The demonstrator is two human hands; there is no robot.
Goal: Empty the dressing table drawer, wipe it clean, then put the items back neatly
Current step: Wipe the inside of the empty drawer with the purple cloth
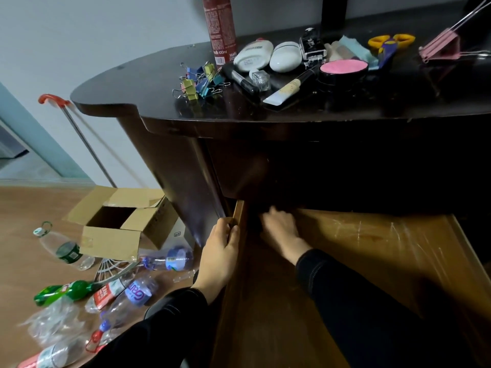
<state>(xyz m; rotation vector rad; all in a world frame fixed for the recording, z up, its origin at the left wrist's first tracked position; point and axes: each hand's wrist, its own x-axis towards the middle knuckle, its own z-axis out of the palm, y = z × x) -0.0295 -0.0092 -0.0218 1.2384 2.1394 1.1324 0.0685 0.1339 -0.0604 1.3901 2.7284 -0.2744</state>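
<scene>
Plastic bottles [119, 290] and a cardboard box [117, 235] lie on the floor [26, 208] at left. My left hand [220, 251] is clamped on the left wall of the pulled-out drawer [372, 248]; my right hand [279, 227] reaches to its dark rear, blurred, grip undeterminable. Binder clips [199, 78] and cosmetics [284, 57] sit on the surface [132, 75] above.

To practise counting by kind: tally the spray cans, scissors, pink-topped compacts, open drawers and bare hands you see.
Spray can: 1
Scissors: 1
Pink-topped compact: 1
Open drawer: 1
Bare hands: 2, left hand, right hand
Total: 6
</scene>
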